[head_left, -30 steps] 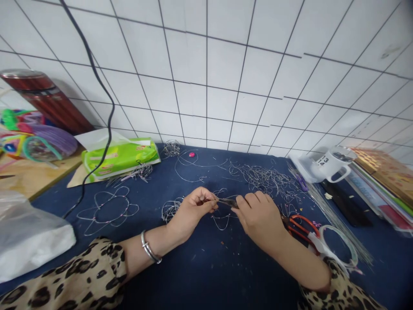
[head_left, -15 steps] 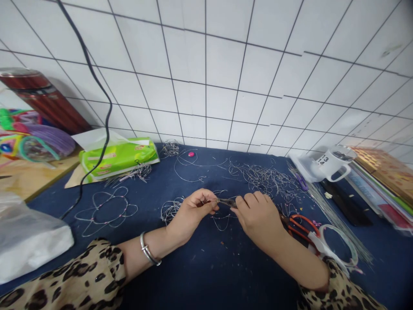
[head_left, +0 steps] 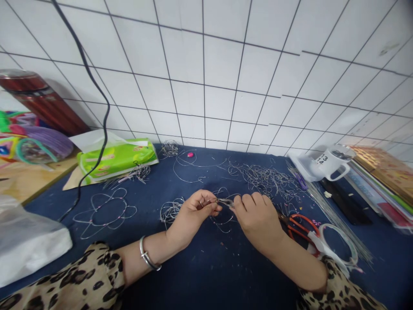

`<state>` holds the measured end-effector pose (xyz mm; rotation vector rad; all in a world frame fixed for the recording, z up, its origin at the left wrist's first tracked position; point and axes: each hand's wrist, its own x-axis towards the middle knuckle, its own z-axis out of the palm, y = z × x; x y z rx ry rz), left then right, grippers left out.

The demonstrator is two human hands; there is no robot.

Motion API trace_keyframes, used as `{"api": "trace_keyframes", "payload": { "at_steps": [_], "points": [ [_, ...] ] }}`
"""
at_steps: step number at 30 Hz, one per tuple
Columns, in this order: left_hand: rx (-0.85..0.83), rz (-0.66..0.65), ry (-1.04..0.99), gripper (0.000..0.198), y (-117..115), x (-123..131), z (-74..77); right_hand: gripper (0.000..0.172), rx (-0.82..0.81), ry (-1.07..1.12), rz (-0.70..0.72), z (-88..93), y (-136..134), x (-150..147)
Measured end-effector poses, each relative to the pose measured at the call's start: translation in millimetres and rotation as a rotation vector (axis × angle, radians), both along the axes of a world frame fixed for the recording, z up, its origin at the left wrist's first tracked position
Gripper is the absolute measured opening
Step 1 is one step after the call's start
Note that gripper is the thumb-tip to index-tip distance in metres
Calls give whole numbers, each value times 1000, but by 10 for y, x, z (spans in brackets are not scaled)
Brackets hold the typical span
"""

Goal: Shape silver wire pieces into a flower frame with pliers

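Thumb and fingers of my left hand (head_left: 198, 209) are pinched on a thin silver wire (head_left: 222, 224) that loops below and behind the fingertips, with small pink beads on it. My right hand (head_left: 258, 217) is closed around small pliers (head_left: 226, 201), whose metal jaws point left and meet the wire at my left fingertips. The pliers' handles are hidden inside my right fist. Beside my left wrist lies a coil of wire (head_left: 171, 212). A flower-shaped wire piece with pink beads (head_left: 108, 213) rests flat farther left.
Tangled wire scraps (head_left: 266, 176) spread behind my right hand. Orange-handled scissors (head_left: 303, 228) and a clear ring-shaped coil (head_left: 342, 243) lie to the right. A white mug (head_left: 334, 163) stands at the back right. On the left are a green tissue pack (head_left: 119, 159) and a plastic bag (head_left: 32, 243).
Both hands stay in nearly the same place. The pliers' jaws have turned slightly at my left fingertips, and the wire loop has shifted a little.
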<state>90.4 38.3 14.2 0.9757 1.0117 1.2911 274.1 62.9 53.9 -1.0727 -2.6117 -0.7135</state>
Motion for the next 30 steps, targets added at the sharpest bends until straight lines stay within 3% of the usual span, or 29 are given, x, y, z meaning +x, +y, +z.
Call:
{"api": "trace_keyframes", "payload": {
  "at_steps": [30],
  "points": [
    [-50, 79, -42, 14, -18, 33, 96, 17, -32, 3, -44, -63, -26, -63]
  ]
}}
